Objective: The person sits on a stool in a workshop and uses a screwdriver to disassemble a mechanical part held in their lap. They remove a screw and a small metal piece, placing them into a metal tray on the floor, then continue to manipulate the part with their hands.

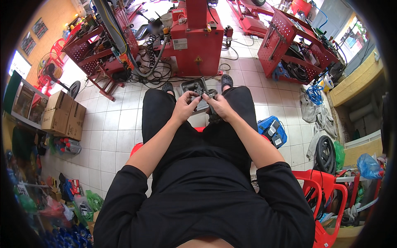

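Observation:
I sit with both forearms stretched over my lap, my hands meeting between my knees. My right hand (221,106) is wrapped round a dark greasy metal part (213,117), whose lower end shows beneath the palm. My left hand (184,108) has its fingers curled and pinched close to the same part, thumb almost touching my right thumb. What the left fingertips grip is too small to make out. Under my hands, on the floor, a grey metal tray (183,87) holds dark metal pieces that are partly hidden.
A red machine (198,51) stands ahead, with black hoses (153,74) on the floor beside it. Red tool carts (275,45) flank it. A blue case (273,130) lies right of my knee. Cardboard boxes (62,111) stand left; a red chair (326,194) is behind right.

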`<state>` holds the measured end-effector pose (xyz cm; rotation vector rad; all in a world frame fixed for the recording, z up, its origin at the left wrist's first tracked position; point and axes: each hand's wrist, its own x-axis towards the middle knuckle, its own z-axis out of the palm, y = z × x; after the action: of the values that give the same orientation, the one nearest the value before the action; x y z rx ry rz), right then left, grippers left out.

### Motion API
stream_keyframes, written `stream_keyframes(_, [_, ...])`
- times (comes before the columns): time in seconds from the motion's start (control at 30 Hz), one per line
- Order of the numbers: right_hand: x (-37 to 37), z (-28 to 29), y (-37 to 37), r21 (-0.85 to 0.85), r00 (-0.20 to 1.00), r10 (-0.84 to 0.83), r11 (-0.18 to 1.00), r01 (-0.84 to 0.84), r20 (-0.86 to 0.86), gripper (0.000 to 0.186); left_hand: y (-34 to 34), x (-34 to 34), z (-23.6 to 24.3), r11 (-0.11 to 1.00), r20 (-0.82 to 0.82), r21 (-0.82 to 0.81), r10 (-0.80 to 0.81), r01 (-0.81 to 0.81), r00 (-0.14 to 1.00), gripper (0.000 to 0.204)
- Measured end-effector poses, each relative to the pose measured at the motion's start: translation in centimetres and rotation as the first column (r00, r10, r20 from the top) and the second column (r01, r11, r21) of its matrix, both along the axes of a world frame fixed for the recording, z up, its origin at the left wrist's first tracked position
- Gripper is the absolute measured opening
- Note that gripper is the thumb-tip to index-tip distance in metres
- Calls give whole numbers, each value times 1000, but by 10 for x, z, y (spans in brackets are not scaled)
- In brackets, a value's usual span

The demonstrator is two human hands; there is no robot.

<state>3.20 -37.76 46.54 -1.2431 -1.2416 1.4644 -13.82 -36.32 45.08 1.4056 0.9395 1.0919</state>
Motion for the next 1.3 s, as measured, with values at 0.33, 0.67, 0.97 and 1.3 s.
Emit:
stream_keyframes(0.33, [-1, 7, -3, -4, 1000, 9, 1000, -9, -3, 46, -1, -2, 3, 1000, -83, -11, 2, -3, 997, 20])
stream_keyframes(0.67, [-2, 5, -3, -20, 1000, -1, 1000, 2, 31, 51, 2, -2, -4, 999, 30, -49, -21, 23, 999, 20])
stream_keyframes(0.97, [0, 3, -1, -52, 999, 21, 998, -19, 33, 52, 4, -4, -6, 997, 9, -67, -29, 30, 1000, 20])
stream_keyframes(1.3, [-1, 3, -1, -48, 999, 37, 998, -35, 29, 52, 6, -6, -6, 998, -7, -58, -40, 40, 999, 19])
